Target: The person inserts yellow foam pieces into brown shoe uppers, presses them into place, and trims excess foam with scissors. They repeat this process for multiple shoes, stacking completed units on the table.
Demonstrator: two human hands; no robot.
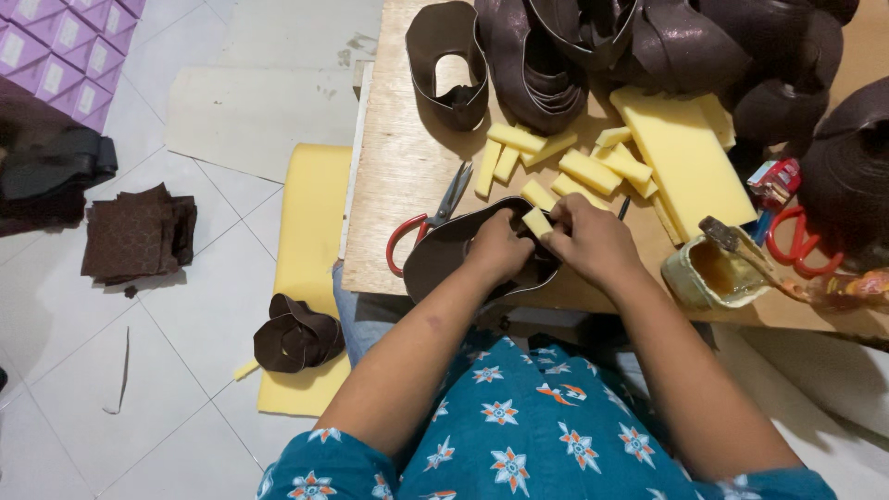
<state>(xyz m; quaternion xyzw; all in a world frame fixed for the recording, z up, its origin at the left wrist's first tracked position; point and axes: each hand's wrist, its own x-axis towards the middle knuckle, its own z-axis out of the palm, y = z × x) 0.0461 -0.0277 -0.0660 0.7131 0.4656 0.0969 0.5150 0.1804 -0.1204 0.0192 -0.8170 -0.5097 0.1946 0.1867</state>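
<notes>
Foam strip (537, 222), small and yellow, sits pinched between both hands at the near edge of the table (398, 185), right over a curved brown leather piece (444, 255). In the head view, the left hand (500, 248) curls its fingers closed around the leather piece's upper edge and touches the strip's left side. The right hand (588, 243) meets it from the right, fingertips clamped on the strip's other end. The leather piece lies partly on the table and partly over its front edge, above the person's lap.

Just left of the leather piece lie red-handled scissors (426, 227), blades pointing up the table. Behind the hands more cut foam strips (556, 167) are scattered, touching one another, beside a larger foam slab (685, 157). Farther back stands a heap of leather loops (574, 56). To the right of the right hand is a yellowed glue pot (713, 273) with a brush (741, 250) resting in it, and beyond that a second pair of red scissors (801, 241).

On the tiled floor, left of the table, lies a yellow foam sheet (310, 241) with a crumpled leather scrap (296, 338) on it. Farther left is a stack of brown squares (139, 236), well apart from the table.
</notes>
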